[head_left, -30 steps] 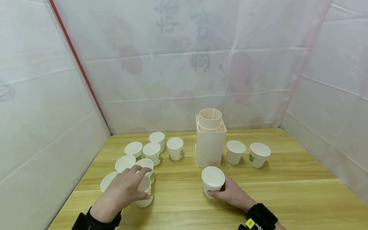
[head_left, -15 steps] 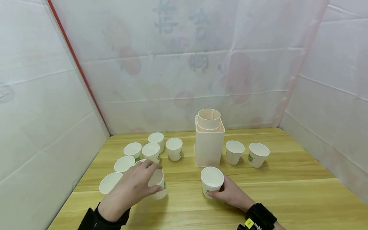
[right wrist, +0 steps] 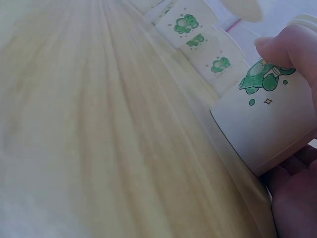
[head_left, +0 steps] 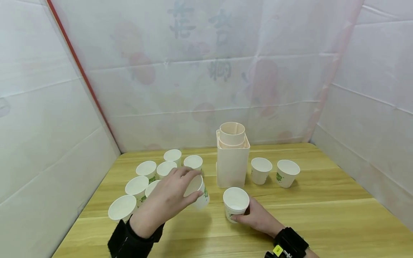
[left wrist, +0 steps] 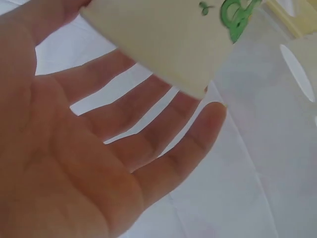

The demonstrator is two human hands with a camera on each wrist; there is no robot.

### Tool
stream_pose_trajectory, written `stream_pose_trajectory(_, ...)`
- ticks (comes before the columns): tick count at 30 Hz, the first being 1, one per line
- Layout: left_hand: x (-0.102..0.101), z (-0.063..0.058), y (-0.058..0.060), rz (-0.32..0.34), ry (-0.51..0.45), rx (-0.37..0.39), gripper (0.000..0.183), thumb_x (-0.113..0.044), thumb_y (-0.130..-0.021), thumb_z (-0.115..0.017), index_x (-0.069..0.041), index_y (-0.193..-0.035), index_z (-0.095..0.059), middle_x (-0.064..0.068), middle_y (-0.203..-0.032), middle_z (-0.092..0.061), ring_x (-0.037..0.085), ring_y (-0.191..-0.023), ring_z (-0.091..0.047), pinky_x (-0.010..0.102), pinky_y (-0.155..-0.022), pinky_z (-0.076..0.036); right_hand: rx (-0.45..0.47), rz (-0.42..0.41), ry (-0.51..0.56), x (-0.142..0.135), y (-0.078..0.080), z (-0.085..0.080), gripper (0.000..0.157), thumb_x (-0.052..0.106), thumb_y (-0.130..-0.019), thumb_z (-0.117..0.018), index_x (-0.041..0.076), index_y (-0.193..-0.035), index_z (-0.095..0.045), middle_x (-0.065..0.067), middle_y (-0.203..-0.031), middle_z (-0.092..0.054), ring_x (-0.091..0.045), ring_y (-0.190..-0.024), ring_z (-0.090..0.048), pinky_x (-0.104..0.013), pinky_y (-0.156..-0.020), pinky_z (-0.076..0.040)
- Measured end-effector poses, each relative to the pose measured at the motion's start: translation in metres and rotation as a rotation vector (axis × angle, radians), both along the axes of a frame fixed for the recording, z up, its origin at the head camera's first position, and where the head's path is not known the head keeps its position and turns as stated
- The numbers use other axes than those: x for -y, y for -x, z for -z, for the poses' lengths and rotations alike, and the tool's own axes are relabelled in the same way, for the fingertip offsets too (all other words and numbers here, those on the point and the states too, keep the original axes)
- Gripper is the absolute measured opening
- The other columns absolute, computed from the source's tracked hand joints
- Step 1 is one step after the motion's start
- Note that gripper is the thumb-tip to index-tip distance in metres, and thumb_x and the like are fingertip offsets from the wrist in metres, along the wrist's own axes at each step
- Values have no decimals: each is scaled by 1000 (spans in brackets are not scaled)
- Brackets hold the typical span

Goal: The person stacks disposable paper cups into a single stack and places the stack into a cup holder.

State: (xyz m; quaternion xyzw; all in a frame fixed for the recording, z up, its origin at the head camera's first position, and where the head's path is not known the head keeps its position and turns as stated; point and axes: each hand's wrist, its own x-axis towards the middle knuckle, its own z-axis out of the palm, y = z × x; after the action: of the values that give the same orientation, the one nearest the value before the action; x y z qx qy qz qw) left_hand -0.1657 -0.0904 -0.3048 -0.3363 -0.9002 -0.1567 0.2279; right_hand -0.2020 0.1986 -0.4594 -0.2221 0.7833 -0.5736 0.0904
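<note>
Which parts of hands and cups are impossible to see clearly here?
Head view: the left hand hides part of its cup.
Left wrist view: the picture's top edge crops that cup.
Right wrist view: its right edge crops the right hand.
Head view: print on the rightmost cup is too small.

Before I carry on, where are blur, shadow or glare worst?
Head: the lifted cup in the left hand smears at its base, a soft shadow on the table below; left wrist: cloth brightest between the fingers; right wrist: wood grain blurred, whitish haze bottom left, the print on the right hand's cup fairly crisp.
</note>
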Motion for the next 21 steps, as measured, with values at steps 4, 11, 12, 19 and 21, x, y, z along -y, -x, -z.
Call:
stream_pose_trajectory(4,-10,-7,4,22,-22,-43,45,-35,-86,-64,-16,-125,-51,3,-116,-53,18,-103,-48,33,-78,-47,4,12,-4,1,0,-1,69,21,-76,-75,14,-132,-35,-9,-125,-49,-21,-112,-46,-42,-94,-37)
stream_pose_trajectory(11,-31,-13,7,69,-64,-101,47,-36,-89,-59,-19,-130,-46,9,-122,-51,23,-110,-45,36,-80,-49,5,-10,-1,0,1,0,67,21,-77,-74,15,-131,-36,-9,-123,-50,-22,-111,-47,-43,-93,-39)
stream_pose_trajectory(12,-34,-13,8,76,-67,-107,47,-36,-89,-59,-19,-130,-46,9,-122,-52,23,-109,-45,37,-80,-49,8,-15,4,-1,1,1,66,21,-77,-74,16,-131,-35,-9,-123,-50,-23,-111,-47,-42,-92,-39)
stream_pose_trajectory(19,-56,-10,12,144,-61,-131,46,-36,-90,-58,-15,-128,-47,11,-121,-53,24,-107,-47,39,-82,-48,13,-61,23,-2,3,3,62,20,-79,-72,19,-130,-36,-9,-122,-50,-24,-109,-48,-43,-91,-41)
stream_pose_trajectory(21,-61,-9,14,154,-55,-150,46,-37,-90,-58,-14,-128,-46,11,-120,-53,23,-107,-48,38,-80,-49,5,-70,24,-2,4,3,61,20,-80,-71,19,-130,-36,-9,-121,-50,-24,-109,-48,-44,-90,-41)
